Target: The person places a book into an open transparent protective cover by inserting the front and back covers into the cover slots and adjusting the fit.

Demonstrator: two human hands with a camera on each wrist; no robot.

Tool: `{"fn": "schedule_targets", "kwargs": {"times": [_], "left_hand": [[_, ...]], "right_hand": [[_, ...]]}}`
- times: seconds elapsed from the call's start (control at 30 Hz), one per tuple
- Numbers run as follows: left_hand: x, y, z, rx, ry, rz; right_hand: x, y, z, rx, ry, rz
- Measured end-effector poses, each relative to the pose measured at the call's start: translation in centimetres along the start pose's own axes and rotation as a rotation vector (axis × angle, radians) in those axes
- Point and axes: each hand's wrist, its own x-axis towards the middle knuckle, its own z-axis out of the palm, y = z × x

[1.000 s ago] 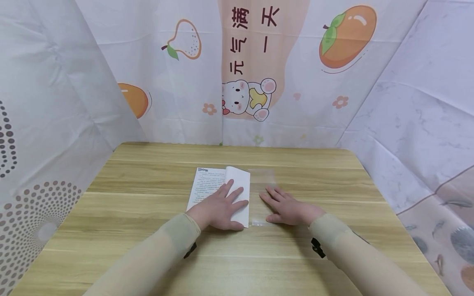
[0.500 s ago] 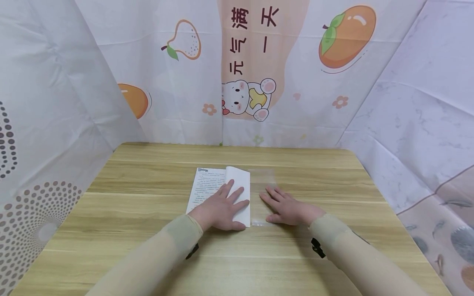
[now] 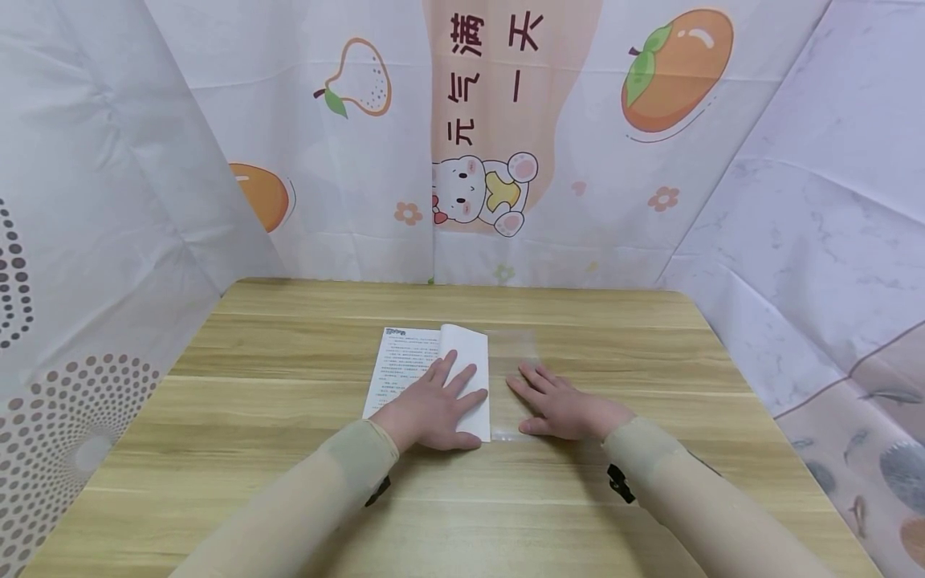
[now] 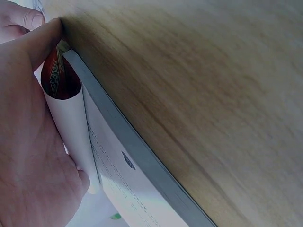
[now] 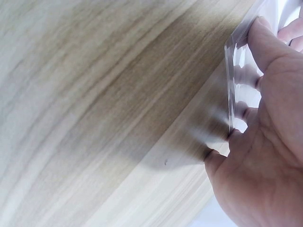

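Note:
A book [image 3: 396,365] with a printed page facing up lies at the table's middle. Its cover [image 3: 471,353] is bent back to the right, white inner side up; the left wrist view shows this cover [image 4: 66,118] curled in a loop with red print inside. My left hand [image 3: 432,409] lies on the cover with fingers spread. A clear plastic sheet [image 3: 511,343] extends right from beneath the cover's edge. My right hand [image 3: 558,405] presses on this plastic with fingers extended; its thumb [image 5: 267,40] lies over the sheet's near edge in the right wrist view.
The wood-grain table [image 3: 289,345] reaches beyond the book on all sides. A printed curtain [image 3: 578,177] hangs behind its back edge, with more fabric at the left and right. A dark wrist strap [image 3: 620,483] shows under the right sleeve.
My left hand has slid slightly to the right, and the cover's near right corner has shifted right over the plastic with it. The right hand has stayed in place.

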Motion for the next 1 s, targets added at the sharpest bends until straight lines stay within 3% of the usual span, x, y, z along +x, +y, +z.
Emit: {"fn": "schedule_targets", "kwargs": {"times": [0.4, 1.0], "left_hand": [[0.51, 0.0, 0.68, 0.011, 0.002, -0.021], [0.56, 0.28, 0.36, 0.013, -0.009, -0.031]], "right_hand": [[0.13, 0.21, 0.25, -0.007, 0.0, -0.002], [-0.02, -0.01, 0.06, -0.001, -0.002, -0.002]]}}
